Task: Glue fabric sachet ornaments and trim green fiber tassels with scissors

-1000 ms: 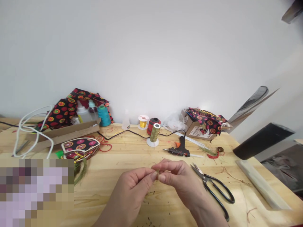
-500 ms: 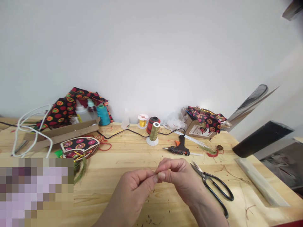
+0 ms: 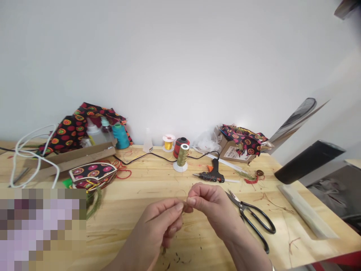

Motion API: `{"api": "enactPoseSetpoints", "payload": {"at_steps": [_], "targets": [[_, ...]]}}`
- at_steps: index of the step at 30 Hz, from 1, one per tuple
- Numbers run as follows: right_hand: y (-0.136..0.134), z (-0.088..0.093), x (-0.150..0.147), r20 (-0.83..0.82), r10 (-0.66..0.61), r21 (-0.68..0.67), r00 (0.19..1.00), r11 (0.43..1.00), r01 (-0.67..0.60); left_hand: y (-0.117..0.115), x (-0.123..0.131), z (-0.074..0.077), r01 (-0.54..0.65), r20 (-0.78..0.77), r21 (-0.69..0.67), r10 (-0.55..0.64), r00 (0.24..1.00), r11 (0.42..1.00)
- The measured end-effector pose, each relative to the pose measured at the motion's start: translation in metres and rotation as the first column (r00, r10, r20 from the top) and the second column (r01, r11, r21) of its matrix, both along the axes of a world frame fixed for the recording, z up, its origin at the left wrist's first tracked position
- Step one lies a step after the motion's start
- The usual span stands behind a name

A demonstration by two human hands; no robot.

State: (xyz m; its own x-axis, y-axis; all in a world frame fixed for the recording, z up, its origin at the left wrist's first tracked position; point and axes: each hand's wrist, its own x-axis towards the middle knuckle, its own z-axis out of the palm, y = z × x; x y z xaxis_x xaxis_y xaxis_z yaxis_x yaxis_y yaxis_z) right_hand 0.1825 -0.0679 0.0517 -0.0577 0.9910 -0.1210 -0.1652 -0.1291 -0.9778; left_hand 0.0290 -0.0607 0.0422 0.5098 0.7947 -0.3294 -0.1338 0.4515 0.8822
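Observation:
My left hand (image 3: 160,220) and my right hand (image 3: 216,209) meet above the near middle of the table, thumb and forefinger pinched on each. Between their fingertips is a thin brownish thread (image 3: 185,205), mostly hidden by the fingers. A small dark end shows beneath my left hand. Just right of my right hand lie black-handled scissors (image 3: 258,220), blades pointing away from me. Beyond the hands, a spool of olive thread (image 3: 183,155) stands on a white base, and a black glue gun (image 3: 211,174) lies beside it.
A red thread cone (image 3: 177,147) and yellow spool (image 3: 168,143) stand by the wall. At left are a patterned fabric piece (image 3: 93,171), an open cardboard tray (image 3: 73,158) and a teal cone (image 3: 121,137). At right are a fabric-topped box (image 3: 231,152) and a black roll (image 3: 310,162).
The fingertips have drawn slightly apart. My left hand's lower fingers have uncurled into view, and my right hand has risen a little. The camera view has shifted slightly.

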Motion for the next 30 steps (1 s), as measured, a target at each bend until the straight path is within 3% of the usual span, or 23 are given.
{"api": "enactPoseSetpoints", "payload": {"at_steps": [5, 13, 17, 20, 23, 25, 28, 29, 30], "targets": [[0.000, -0.001, 0.001, 0.057, -0.003, 0.030, 0.998, 1.000, 0.001, -0.001, 0.002, 0.004, 0.011, -0.023, -0.036, -0.012, 1.000, 0.999], [0.000, 0.000, 0.004, 0.278, -0.140, 0.087, 0.950, 0.989, 0.120, 0.002, 0.005, 0.001, 0.029, -0.063, -0.030, -0.031, 0.998, 0.999], [0.000, 0.002, 0.007, 0.307, -0.162, 0.132, 0.938, 0.983, 0.126, 0.003, 0.002, -0.003, 0.031, -0.180, 0.176, 0.002, 0.984, 0.984], [0.001, 0.003, 0.011, 0.336, -0.184, 0.169, 0.924, 0.977, 0.133, 0.006, -0.001, -0.005, 0.085, -0.306, 0.376, 0.037, 0.951, 0.923], [0.003, 0.005, 0.015, 0.357, -0.206, 0.203, 0.911, 0.969, 0.140, 0.011, -0.006, -0.011, 0.159, -0.400, 0.443, 0.036, 0.916, 0.882], [0.004, 0.006, 0.017, 0.378, -0.220, 0.217, 0.899, 0.965, 0.145, 0.013, -0.010, -0.014, 0.086, -0.438, 0.548, 0.197, 0.877, 0.832], [0.006, 0.007, 0.020, 0.421, -0.257, 0.255, 0.870, 0.954, 0.159, 0.009, -0.016, -0.011, -0.131, -0.325, 0.750, 0.533, 0.781, 0.649], [0.007, 0.008, 0.020, 0.434, -0.275, 0.277, 0.858, 0.947, 0.163, 0.006, -0.017, -0.008, -0.160, -0.299, 0.732, 0.523, 0.798, 0.662], [0.007, 0.009, 0.020, 0.446, -0.292, 0.300, 0.846, 0.939, 0.166, 0.002, -0.018, -0.004, -0.157, -0.302, 0.641, 0.435, 0.849, 0.751]]}}
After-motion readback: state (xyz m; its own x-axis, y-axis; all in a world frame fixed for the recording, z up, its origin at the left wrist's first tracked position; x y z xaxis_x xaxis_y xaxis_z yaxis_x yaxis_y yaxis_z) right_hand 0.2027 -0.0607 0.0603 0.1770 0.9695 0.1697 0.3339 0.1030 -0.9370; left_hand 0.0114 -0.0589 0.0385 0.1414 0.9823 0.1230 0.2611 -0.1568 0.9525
